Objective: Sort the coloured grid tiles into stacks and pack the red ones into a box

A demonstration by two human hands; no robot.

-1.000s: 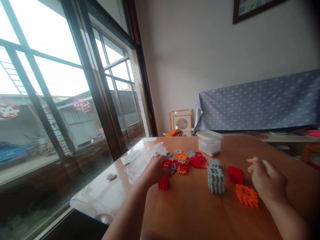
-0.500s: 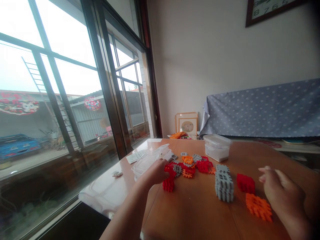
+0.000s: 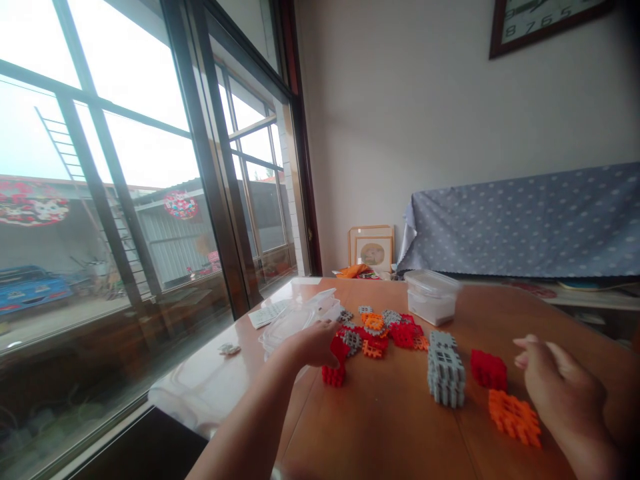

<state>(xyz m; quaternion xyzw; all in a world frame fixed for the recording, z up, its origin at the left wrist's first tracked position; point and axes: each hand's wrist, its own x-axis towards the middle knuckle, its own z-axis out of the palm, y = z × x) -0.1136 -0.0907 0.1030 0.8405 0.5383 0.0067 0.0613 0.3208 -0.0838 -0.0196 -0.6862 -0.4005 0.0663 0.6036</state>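
Note:
My left hand [image 3: 309,345] reaches across the wooden table [image 3: 380,420] and its fingers are closed on a red waffle block [image 3: 339,347], just above a small stack of red blocks [image 3: 333,375]. Beyond it lies a loose pile of red, orange and grey blocks [image 3: 385,329]. A grey stack [image 3: 446,368], a red stack [image 3: 489,370] and an orange stack [image 3: 515,417] stand to the right. My right hand [image 3: 563,393] hovers beside the orange stack with its fingers curled loosely and nothing in it that I can see.
A clear plastic container with its lid [image 3: 300,319] lies left of the pile. A lidded white tub [image 3: 431,297] stands behind it. A paper card [image 3: 270,312] and a small object [image 3: 229,349] lie near the window [image 3: 125,200]. A covered sofa [image 3: 525,223] is behind.
My left hand has picked a red block out of the pile and drawn it back over the small red stack. My head has shifted a little; my right hand has hardly moved.

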